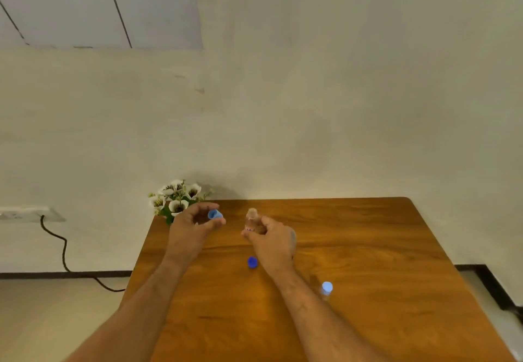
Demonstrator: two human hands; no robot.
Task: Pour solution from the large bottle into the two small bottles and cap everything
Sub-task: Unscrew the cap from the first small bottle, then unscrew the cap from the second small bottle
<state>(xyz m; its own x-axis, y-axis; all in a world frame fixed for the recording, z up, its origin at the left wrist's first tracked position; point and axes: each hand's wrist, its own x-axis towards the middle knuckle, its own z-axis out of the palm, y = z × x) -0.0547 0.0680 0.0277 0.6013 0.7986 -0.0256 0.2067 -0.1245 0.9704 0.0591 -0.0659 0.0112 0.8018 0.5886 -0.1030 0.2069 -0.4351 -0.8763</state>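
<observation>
Wooden table [368,248] against a pale wall: capping half done.
Right hand [273,241] grips an uncapped small bottle [251,218] near the far edge; left hand [192,224] pinches its light-blue cap [215,214]. Another bottle [326,289] stands capped toward the near-right; a dark-blue cap [252,262] lies loose mid-table. Large bottle not discernible.

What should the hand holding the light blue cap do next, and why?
Probably bring the light blue cap, pinched in the left hand, over to the small bottle the right hand grips. The bottle's top looks uncapped and the two sit close together.
</observation>
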